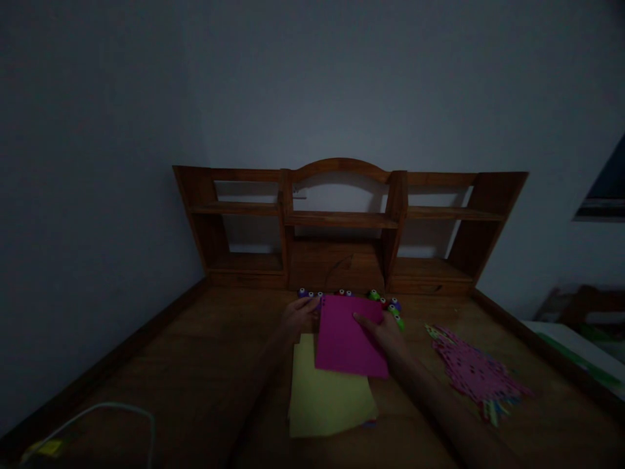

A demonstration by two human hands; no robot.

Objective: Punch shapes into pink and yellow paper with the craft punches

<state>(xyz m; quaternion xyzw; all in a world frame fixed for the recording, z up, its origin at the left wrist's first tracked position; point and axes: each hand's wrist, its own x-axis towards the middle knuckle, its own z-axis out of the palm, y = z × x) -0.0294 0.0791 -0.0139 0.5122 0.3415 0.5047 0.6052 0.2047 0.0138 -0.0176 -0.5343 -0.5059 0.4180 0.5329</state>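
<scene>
A bright magenta sheet of paper (344,342) is held tilted above a stack of pale yellow sheets (327,400), covering its upper right part. My right hand (385,335) grips the magenta sheet at its right edge, thumb on top and the fingers hidden underneath. At the sheet's upper left corner, my left hand (297,314) has its fingertips pinched together; what lies between them is too dark to make out. Small dark dots mark that corner. Just behind the sheet stand several small purple, red and green figures with round white eyes (374,295).
A wooden shelf unit (339,219) stands along the back of the wooden desk (209,365). To the right lies a pile of pink strip-like pieces (473,368) with green and blue ends. A white cable (114,405) curves at the lower left beside a yellow object (49,447).
</scene>
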